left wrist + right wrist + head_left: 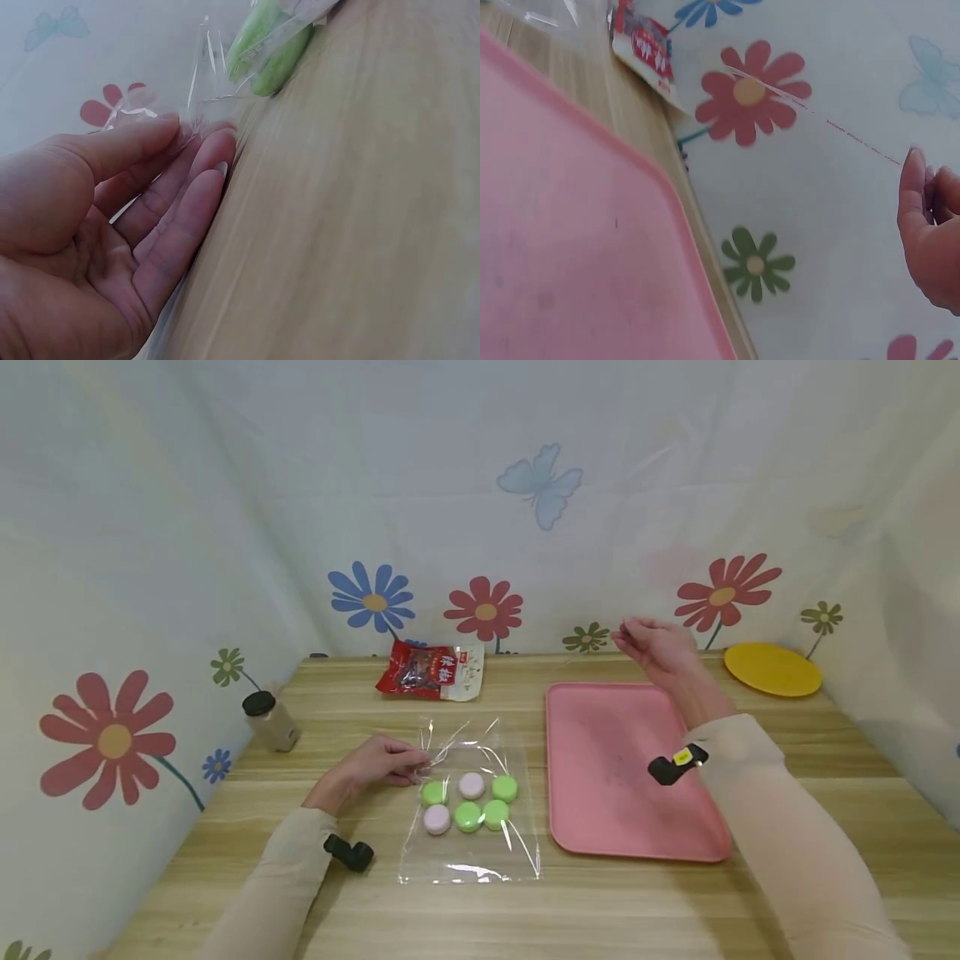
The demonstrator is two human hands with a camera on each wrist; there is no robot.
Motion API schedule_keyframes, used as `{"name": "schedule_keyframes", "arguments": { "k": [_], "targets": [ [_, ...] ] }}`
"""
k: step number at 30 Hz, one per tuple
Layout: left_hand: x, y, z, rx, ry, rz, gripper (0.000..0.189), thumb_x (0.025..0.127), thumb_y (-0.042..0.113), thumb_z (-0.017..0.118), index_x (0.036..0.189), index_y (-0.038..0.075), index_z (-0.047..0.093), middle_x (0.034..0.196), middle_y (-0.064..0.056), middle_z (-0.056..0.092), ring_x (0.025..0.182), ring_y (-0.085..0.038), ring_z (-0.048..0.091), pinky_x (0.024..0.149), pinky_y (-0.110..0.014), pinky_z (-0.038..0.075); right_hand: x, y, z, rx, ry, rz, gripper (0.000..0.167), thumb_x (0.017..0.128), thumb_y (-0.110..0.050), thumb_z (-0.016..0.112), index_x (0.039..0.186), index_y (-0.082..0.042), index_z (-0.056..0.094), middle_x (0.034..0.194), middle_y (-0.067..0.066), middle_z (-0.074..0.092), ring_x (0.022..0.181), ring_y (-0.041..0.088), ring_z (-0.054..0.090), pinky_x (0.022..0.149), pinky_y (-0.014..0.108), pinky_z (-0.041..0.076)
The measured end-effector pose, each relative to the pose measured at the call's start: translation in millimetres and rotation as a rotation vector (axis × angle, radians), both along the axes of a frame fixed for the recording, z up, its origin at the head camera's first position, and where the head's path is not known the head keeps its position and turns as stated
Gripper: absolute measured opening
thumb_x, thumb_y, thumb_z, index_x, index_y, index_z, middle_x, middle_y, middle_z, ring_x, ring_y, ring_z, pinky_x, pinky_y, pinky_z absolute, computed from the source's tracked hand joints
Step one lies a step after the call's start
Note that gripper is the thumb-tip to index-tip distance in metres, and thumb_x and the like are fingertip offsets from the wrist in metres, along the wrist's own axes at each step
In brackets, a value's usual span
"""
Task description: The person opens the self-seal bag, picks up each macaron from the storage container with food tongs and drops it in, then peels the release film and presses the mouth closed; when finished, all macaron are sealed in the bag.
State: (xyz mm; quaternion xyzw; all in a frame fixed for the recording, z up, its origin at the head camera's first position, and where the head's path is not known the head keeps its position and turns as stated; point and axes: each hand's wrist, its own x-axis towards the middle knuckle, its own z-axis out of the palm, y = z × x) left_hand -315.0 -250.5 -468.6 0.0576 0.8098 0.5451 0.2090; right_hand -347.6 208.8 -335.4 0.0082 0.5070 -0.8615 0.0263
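Observation:
A clear plastic bag (472,852) lies flat on the table with several light green macarons (468,817) and two pale purple macarons (471,786) inside. My left hand (386,760) pinches the bag's upper left edge between thumb and fingers; in the left wrist view the film (202,82) bunches at the fingertips, near two green macarons (281,64). Raised above the far end of the pink tray, my right hand (660,652) pinches a thin clear strip (847,133) with tiny red print. That strip stretches out from the fingertips in the right wrist view.
The pink tray (615,768) stands right of the bag. Behind the bag lies a red and white snack packet (435,672). A black-lidded jar (272,722) is at the left edge, and a yellow plate (772,669) sits at the back right. A flowered curtain (420,510) encloses the table.

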Motion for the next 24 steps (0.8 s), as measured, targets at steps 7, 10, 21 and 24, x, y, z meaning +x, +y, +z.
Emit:
{"name": "schedule_keyframes", "arguments": {
  "k": [7,10,21,24],
  "targets": [
    [0.6,-0.1,0.2,0.000,-0.002,-0.001,0.034,0.093,0.032,0.072,0.113,0.004,0.075,0.104,-0.010,0.074,0.087,-0.018,0.068,0.081,-0.033,0.059,15.2,36,-17.1,0.078,-0.008,0.061,0.015,0.101,-0.006,0.055,0.099,-0.006,0.070,0.097,0.007,0.065,0.098,0.019,0.067,0.093,0.028,0.054],
    [0.2,0.6,-0.7,0.002,0.010,-0.023,0.034,0.095,0.032,0.071,0.113,0.004,0.075,0.105,-0.010,0.074,0.087,-0.018,0.069,0.081,-0.033,0.059,15.9,48,-31.1,0.094,-0.057,0.107,0.020,0.102,-0.004,0.053,0.094,-0.007,0.072,0.094,0.005,0.069,0.096,0.018,0.068,0.090,0.027,0.055],
    [0.9,2.5,-1.7,-0.004,-0.002,0.008,0.034,0.093,0.034,0.072,0.112,0.005,0.076,0.104,-0.009,0.074,0.086,-0.019,0.069,0.080,-0.033,0.060,9.4,68,-65.7,0.924,-0.004,0.168,0.050,0.103,-0.020,0.058,0.138,0.015,0.048,0.121,0.023,0.066,0.118,0.034,0.062,0.104,0.046,0.047],
    [0.2,2.8,-0.3,-0.014,-0.001,0.009,0.037,0.093,0.035,0.072,0.113,0.005,0.075,0.104,-0.009,0.074,0.086,-0.019,0.068,0.080,-0.033,0.059,7.8,70,-67.1,1.221,0.041,0.203,0.052,0.101,-0.029,0.061,0.134,0.011,0.056,0.128,0.028,0.061,0.117,0.040,0.058,0.102,0.051,0.047]
  ]
}}
